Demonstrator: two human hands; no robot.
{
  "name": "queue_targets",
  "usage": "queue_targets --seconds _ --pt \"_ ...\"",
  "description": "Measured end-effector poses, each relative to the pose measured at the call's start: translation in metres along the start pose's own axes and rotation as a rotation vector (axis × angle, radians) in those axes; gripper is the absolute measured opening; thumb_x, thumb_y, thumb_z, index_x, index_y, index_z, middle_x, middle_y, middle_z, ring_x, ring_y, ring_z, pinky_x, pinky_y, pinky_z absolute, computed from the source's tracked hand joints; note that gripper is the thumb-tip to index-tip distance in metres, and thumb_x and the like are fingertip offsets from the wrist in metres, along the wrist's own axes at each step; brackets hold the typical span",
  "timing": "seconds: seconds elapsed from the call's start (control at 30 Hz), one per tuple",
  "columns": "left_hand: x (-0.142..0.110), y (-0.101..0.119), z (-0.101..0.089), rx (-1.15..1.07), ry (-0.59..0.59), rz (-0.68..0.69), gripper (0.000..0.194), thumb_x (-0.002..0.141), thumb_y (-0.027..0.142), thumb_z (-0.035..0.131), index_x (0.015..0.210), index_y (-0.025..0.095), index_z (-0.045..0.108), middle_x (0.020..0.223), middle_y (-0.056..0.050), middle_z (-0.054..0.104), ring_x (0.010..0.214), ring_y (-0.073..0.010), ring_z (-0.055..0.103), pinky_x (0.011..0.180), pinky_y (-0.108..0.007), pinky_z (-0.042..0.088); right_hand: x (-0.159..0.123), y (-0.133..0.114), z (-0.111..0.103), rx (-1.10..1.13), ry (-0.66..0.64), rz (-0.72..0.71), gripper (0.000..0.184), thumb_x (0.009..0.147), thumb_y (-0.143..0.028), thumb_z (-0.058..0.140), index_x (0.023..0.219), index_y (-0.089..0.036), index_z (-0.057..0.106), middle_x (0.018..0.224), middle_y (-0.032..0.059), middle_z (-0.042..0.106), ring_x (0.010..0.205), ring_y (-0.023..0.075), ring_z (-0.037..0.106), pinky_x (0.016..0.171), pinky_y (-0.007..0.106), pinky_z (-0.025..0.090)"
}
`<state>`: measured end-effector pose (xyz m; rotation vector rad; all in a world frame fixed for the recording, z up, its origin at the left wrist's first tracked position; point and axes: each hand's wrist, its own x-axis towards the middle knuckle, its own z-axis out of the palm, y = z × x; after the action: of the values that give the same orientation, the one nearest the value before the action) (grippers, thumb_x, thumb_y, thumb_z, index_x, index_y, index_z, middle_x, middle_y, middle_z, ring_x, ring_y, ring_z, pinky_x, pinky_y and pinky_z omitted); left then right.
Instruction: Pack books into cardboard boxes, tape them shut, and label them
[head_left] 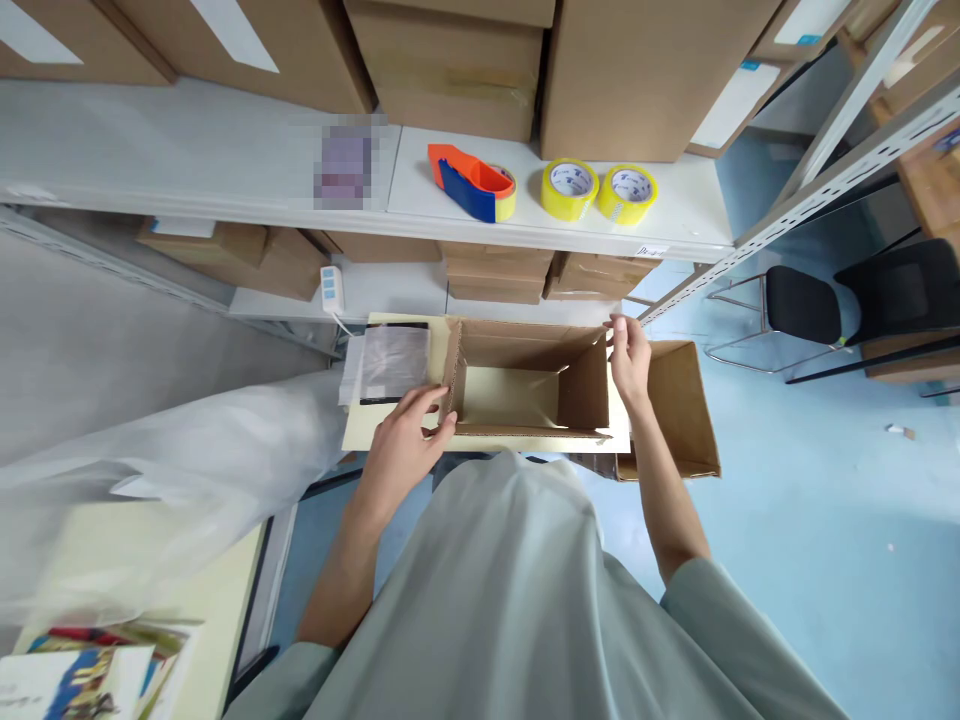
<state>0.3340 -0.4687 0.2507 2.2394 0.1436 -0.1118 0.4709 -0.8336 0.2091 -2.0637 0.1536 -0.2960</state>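
Observation:
A cardboard box (529,345) stands on a small cream table (487,443), its top open. A cream surface like the tabletop shows inside between its walls. My left hand (409,430) grips the left wall, fingers along the outside and thumb at the near corner. At the opposite end, my right hand (628,358) holds the right wall near its far corner, fingers bent around the edge. Left of the box lies a stack of clear plastic bags (395,362), close to my left fingertips.
An orange and blue tape dispenser (472,185) and two yellow tape rolls (570,188) (628,194) sit on the shelf (247,150) ahead. Another open carton (679,410) stands right of the table. Plastic sheeting (225,440) spreads left; a black chair (802,305) is far right.

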Motion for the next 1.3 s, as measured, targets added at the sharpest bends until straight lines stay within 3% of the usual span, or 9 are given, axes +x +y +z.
queue_targets --seconds 0.1,0.2,0.33,0.43,0.6,0.77,0.93,1.1,1.3 --pt "-0.001 -0.001 -0.002 -0.037 -0.062 -0.011 0.047 0.103 0.056 0.068 0.144 0.034 0.078 0.165 -0.005 0.066 0.114 -0.0352 0.079 0.098 -0.047 0.065 -0.029 0.015 -0.021 0.08 -0.062 0.099 0.06 0.109 -0.079 0.05 0.125 -0.027 0.077 0.127 0.011 0.081 0.097 0.0263 0.076 0.075 0.038 0.064" --pt "0.0 -0.002 -0.001 -0.104 -0.114 -0.002 0.053 0.101 0.059 0.072 0.148 0.035 0.077 0.168 -0.004 0.065 0.135 -0.0385 0.073 0.108 -0.047 0.064 -0.056 0.027 -0.033 0.13 -0.106 0.138 0.056 0.103 -0.077 0.063 0.132 -0.031 0.076 0.144 0.0113 0.076 0.102 0.0274 0.076 0.077 0.041 0.067" --pt "0.005 -0.006 0.005 -0.172 -0.218 -0.017 0.048 0.096 0.065 0.08 0.134 0.035 0.086 0.159 -0.004 0.073 0.149 -0.0403 0.065 0.123 -0.047 0.056 -0.078 0.032 -0.029 0.085 -0.215 0.075 0.066 0.091 -0.077 0.083 0.142 -0.037 0.076 0.163 0.0117 0.063 0.135 0.0354 0.07 0.105 0.053 0.067" --pt "0.013 -0.011 0.007 -0.202 -0.263 -0.045 0.057 0.089 0.07 0.085 0.133 0.034 0.086 0.154 -0.008 0.076 0.147 -0.0413 0.067 0.122 -0.048 0.057 -0.081 0.029 -0.02 0.049 -0.299 0.02 0.062 0.087 -0.081 0.086 0.13 -0.035 0.085 0.172 0.0105 0.055 0.161 0.0391 0.052 0.134 0.059 0.047" --pt "0.028 -0.027 0.003 -0.254 -0.35 -0.079 0.088 0.074 0.073 0.097 0.15 0.033 0.076 0.161 -0.011 0.071 0.132 -0.0406 0.077 0.111 -0.048 0.064 -0.073 0.03 -0.029 0.207 -0.346 0.135 0.066 0.099 -0.089 0.064 0.126 -0.033 0.088 0.172 0.008 0.06 0.162 0.0381 0.053 0.135 0.06 0.045" --pt "0.044 -0.04 0.01 -0.232 -0.101 -0.106 0.067 0.087 0.073 0.084 0.134 0.025 0.081 0.142 -0.013 0.081 0.129 -0.0383 0.076 0.11 -0.048 0.063 -0.074 0.041 -0.043 0.393 -0.442 0.241 0.08 0.109 -0.091 0.034 0.13 -0.035 0.086 0.176 0.0036 0.058 0.161 0.0334 0.056 0.133 0.057 0.049" --pt "0.054 -0.053 0.032 -0.247 0.119 -0.042 0.058 0.086 0.068 0.087 0.123 0.024 0.079 0.146 -0.016 0.074 0.145 -0.0377 0.067 0.121 -0.048 0.057 -0.082 0.045 -0.028 0.188 -0.486 0.151 0.076 0.103 -0.093 0.051 0.136 -0.034 0.085 0.173 0.0056 0.061 0.173 0.034 0.038 0.143 0.057 0.034" --pt "0.053 -0.068 0.053 -0.3 0.231 -0.15 0.077 0.087 0.055 0.091 0.152 0.023 0.062 0.139 -0.016 0.076 0.121 -0.0302 0.079 0.105 -0.047 0.067 -0.091 0.054 -0.014 0.248 -0.37 0.146 0.075 0.104 -0.085 0.063 0.156 -0.032 0.074 0.173 0.0112 0.061 0.166 0.0375 0.05 0.134 0.06 0.048" --pt "0.049 -0.08 0.059 -0.196 0.228 -0.124 0.068 0.087 0.049 0.089 0.146 0.023 0.067 0.13 -0.013 0.079 0.099 -0.0249 0.08 0.087 -0.04 0.07 -0.095 0.06 -0.006 0.299 -0.313 0.176 0.076 0.103 -0.073 0.073 0.164 -0.028 0.064 0.17 0.0162 0.063 0.155 0.0397 0.064 0.126 0.061 0.057"
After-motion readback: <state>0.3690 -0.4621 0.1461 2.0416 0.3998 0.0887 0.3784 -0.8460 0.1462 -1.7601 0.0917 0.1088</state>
